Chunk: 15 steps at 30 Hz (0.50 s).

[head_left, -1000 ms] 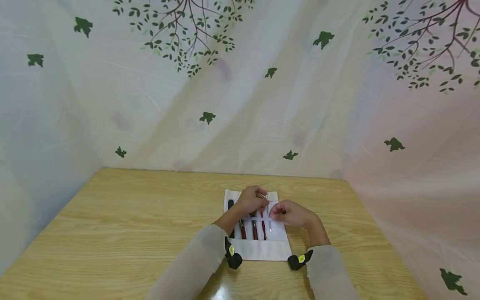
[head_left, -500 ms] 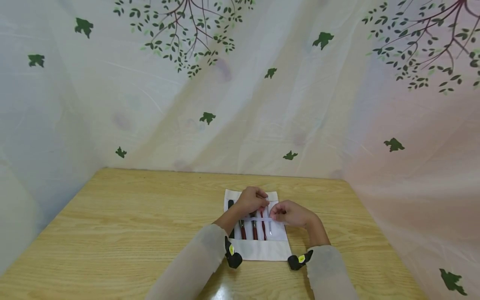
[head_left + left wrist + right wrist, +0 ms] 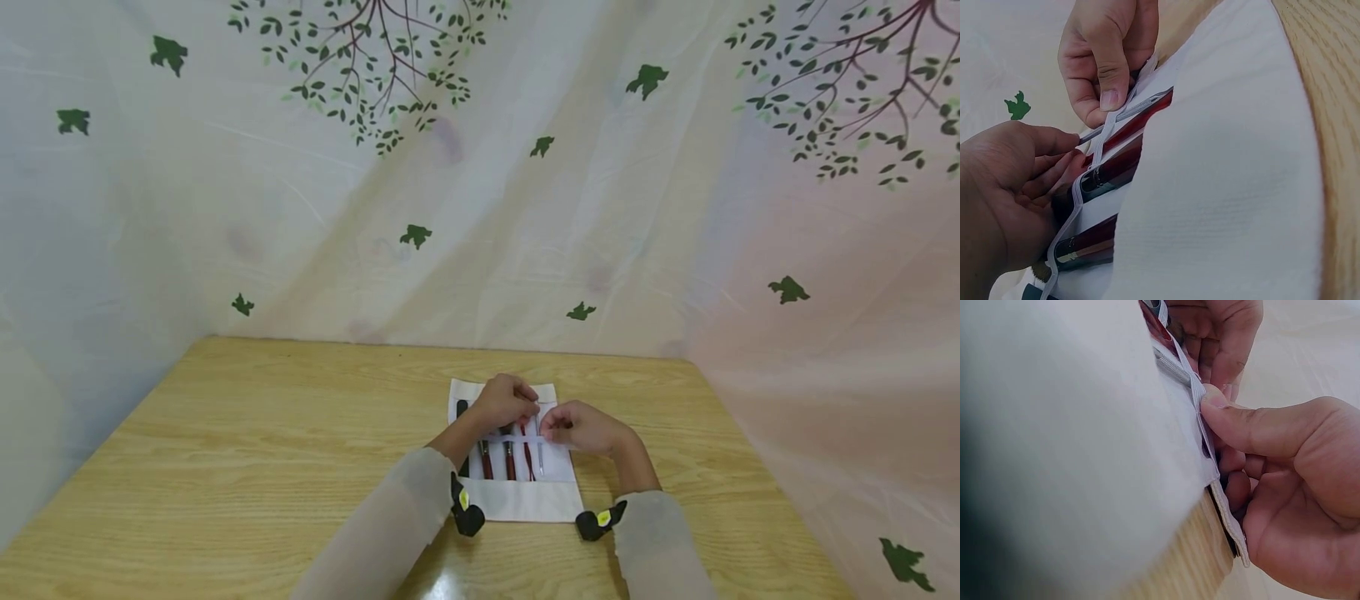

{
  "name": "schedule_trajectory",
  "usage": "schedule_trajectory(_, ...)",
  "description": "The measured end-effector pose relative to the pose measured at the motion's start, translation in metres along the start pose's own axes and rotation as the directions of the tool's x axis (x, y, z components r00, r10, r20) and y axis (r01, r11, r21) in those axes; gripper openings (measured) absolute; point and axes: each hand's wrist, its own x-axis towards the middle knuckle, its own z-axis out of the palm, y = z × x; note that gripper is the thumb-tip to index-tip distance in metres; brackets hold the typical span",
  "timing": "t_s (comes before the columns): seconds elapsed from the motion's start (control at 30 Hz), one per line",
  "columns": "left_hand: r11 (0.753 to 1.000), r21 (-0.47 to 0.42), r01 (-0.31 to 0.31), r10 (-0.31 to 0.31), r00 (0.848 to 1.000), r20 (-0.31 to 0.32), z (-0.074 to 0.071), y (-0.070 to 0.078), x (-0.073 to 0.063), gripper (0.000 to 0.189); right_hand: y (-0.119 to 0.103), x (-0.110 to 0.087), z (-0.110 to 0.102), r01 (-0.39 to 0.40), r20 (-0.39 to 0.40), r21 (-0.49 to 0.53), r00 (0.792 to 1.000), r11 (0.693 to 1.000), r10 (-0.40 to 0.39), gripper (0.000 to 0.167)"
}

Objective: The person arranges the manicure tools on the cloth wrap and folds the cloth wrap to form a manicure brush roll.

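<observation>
Silvery and probably light, stiff and slick, the tool [image 3: 1141, 105] runs under the elastic [image 3: 1102, 137] your right hand [image 3: 585, 427] pinches, and is best held beyond it, where your left hand [image 3: 506, 402] pinches the tool.

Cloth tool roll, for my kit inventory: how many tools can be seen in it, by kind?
Brushes with dark red handles: 2
Slim red tool: 1
Thin silver tool: 1
Black tool: 1
Total: 5
</observation>
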Motion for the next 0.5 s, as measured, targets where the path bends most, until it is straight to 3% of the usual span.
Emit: schedule_trajectory(0.5,0.997,0.078,-0.022,0.019,0.999,0.045,-0.0023,-0.001,0.0026,0.006,-0.0004,-0.0012,-0.0001,-0.002,-0.003,0.019,1.0,1.0,0.002,0.01)
